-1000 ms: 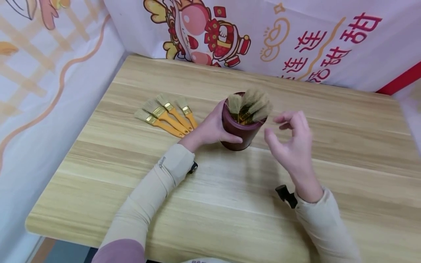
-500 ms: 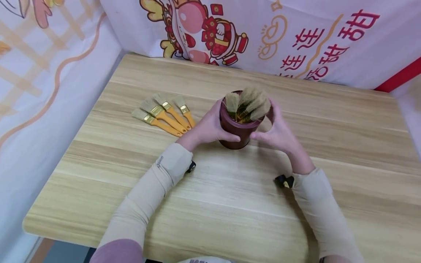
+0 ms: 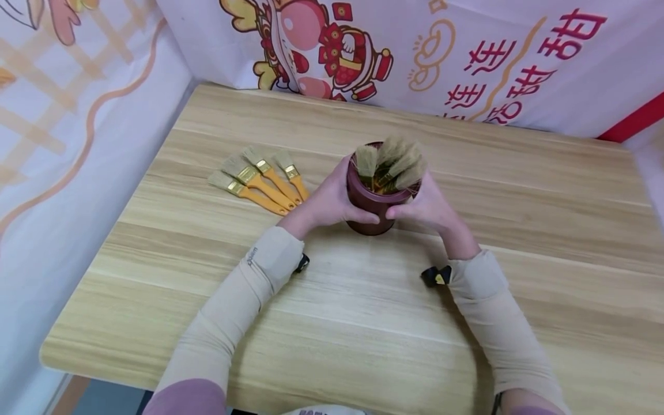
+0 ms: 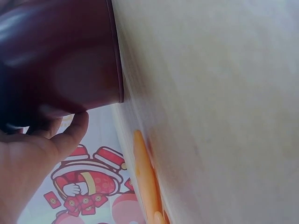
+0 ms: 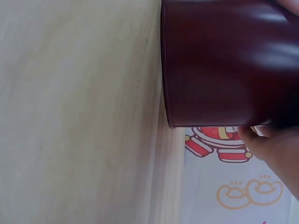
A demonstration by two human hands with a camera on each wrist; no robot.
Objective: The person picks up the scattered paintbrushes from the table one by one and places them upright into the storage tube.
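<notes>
A dark maroon cylindrical container [image 3: 370, 203] stands upright on the table, with several paintbrushes [image 3: 399, 161] inside, bristles up. My left hand [image 3: 329, 202] grips its left side, thumb across the front. From the other side my right hand [image 3: 427, 204] holds it too, the thumbs close together at the front. The smooth wall of the container [image 4: 60, 56] fills much of the left wrist view, above the left hand [image 4: 28, 163]. In the right wrist view, fingers of the right hand [image 5: 275, 149] lie along the container [image 5: 215, 70]. Fingers behind it are partly hidden.
Several loose paintbrushes [image 3: 264, 178] with orange handles lie fanned out on the wooden table [image 3: 337, 323], left of the container. Their handle ends come close to the left wrist. A printed cloth [image 3: 404, 57] hangs behind the table's far edge, another at the left.
My right hand has come in from the right, from apart with bent fingers, onto the container's side. Its thumb has since slid nearer the left thumb. The left hand keeps its grip.
</notes>
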